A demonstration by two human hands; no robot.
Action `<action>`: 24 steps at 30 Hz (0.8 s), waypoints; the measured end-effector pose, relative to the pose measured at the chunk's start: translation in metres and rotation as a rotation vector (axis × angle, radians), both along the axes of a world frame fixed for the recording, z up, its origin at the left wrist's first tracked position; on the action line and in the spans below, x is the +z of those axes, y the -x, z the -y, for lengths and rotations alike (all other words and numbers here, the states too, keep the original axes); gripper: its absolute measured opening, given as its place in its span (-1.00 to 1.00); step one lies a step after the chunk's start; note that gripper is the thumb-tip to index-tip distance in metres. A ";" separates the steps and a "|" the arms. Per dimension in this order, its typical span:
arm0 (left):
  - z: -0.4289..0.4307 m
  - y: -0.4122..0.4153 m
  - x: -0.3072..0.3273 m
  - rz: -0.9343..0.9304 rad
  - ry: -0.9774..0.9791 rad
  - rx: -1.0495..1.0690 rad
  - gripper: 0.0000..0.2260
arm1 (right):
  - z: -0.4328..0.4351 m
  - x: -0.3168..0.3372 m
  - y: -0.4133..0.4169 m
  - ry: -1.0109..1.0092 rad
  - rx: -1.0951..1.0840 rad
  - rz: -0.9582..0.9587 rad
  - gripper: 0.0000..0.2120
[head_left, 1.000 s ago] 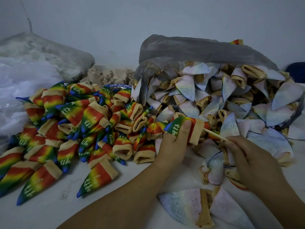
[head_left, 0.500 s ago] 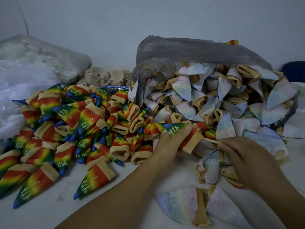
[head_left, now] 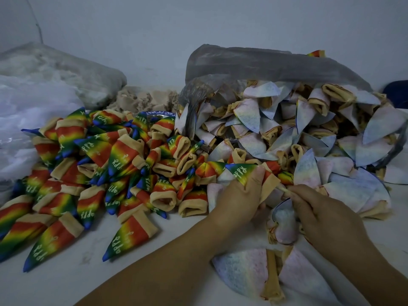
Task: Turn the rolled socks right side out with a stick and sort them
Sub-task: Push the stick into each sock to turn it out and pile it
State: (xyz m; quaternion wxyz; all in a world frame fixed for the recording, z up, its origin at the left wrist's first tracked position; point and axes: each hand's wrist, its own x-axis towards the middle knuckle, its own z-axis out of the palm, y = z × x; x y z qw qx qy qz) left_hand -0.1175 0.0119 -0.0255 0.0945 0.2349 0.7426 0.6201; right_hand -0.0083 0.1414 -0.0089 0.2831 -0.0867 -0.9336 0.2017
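My left hand [head_left: 242,195] grips a rainbow sock [head_left: 245,171] with a tan cuff, its green "HAPPY" tip pointing left. A thin pale stick [head_left: 283,189] pokes out of the cuff, and my right hand [head_left: 324,217] pinches its end. A heap of bright rainbow socks [head_left: 99,173] lies spread on the left. On the right, pale inside-out socks [head_left: 309,133] spill from a grey plastic bag [head_left: 254,62]. Two pale socks [head_left: 249,270] lie flat near me.
The white table [head_left: 77,279] shows bare surface at the lower left. At the far left lie white plastic [head_left: 28,111] and a grey bag [head_left: 66,69], with beige fabric scraps [head_left: 143,98] behind the rainbow heap. A wall stands close behind.
The sock and both hands have dropped lower and closer together. Less of the stick shows between cuff and right hand than a second ago.
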 end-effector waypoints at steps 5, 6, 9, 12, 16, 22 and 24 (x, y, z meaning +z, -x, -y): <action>0.003 0.002 -0.001 -0.032 -0.013 -0.021 -0.51 | 0.003 0.002 -0.001 0.104 0.034 0.057 -0.43; 0.004 0.002 -0.001 -0.008 -0.027 -0.030 -0.54 | 0.002 0.002 -0.001 0.085 0.026 0.030 -0.44; 0.007 0.004 0.000 -0.021 -0.093 -0.098 -0.69 | -0.007 0.003 0.001 -0.008 0.018 -0.028 -0.61; 0.015 0.009 0.006 0.086 -0.226 -0.150 -0.70 | -0.021 0.002 0.003 -0.095 0.017 -0.039 -0.73; 0.013 0.009 0.008 0.266 -0.347 -0.089 -0.52 | -0.027 0.004 0.001 -0.149 -0.058 -0.055 -0.61; 0.014 0.011 0.007 0.278 -0.401 -0.167 -0.71 | -0.024 0.007 0.001 -0.227 -0.082 -0.057 -0.58; 0.017 0.012 0.009 0.347 -0.477 -0.212 -0.76 | -0.023 0.008 0.000 -0.284 -0.114 -0.045 -0.62</action>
